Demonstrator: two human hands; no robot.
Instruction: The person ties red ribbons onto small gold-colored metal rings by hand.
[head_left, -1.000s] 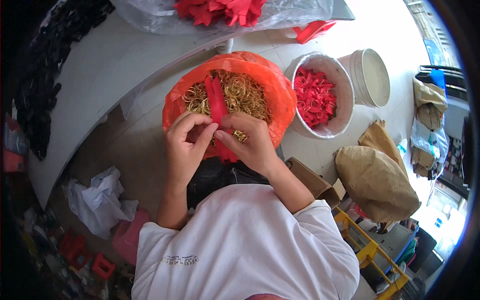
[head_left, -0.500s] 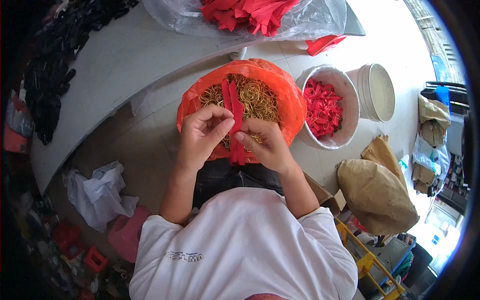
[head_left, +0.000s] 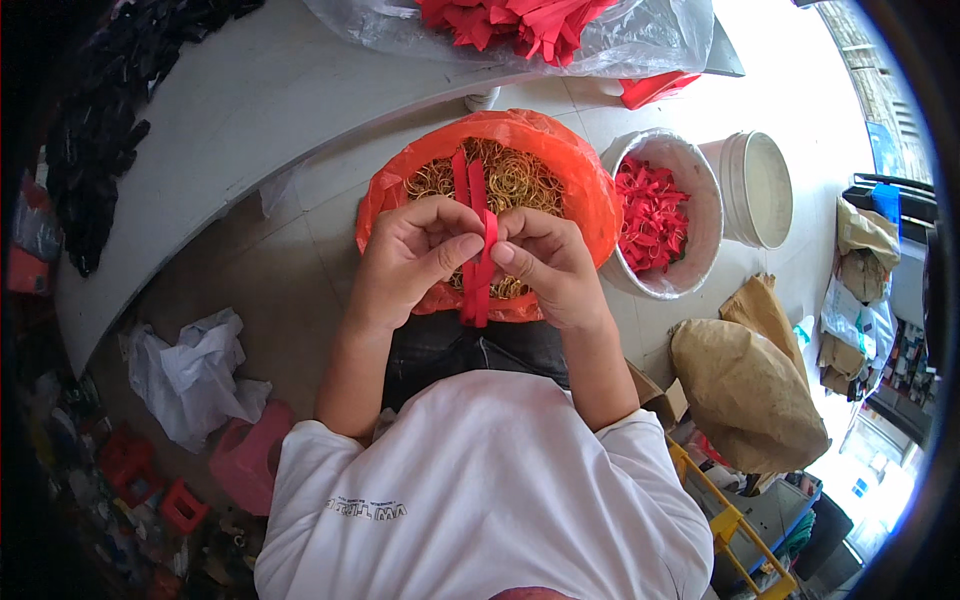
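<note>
Pinching red strips (head_left: pixel 481 282) (ctr. partly hidden)

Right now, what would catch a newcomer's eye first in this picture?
Probably the round orange plastic bag filled with gold-coloured rings near the centre, where the person's bare hands pinch long red strips above it. After that, the round white bucket of small red pieces to its right, and the black pieces heaped on the grey table at upper left.
</note>
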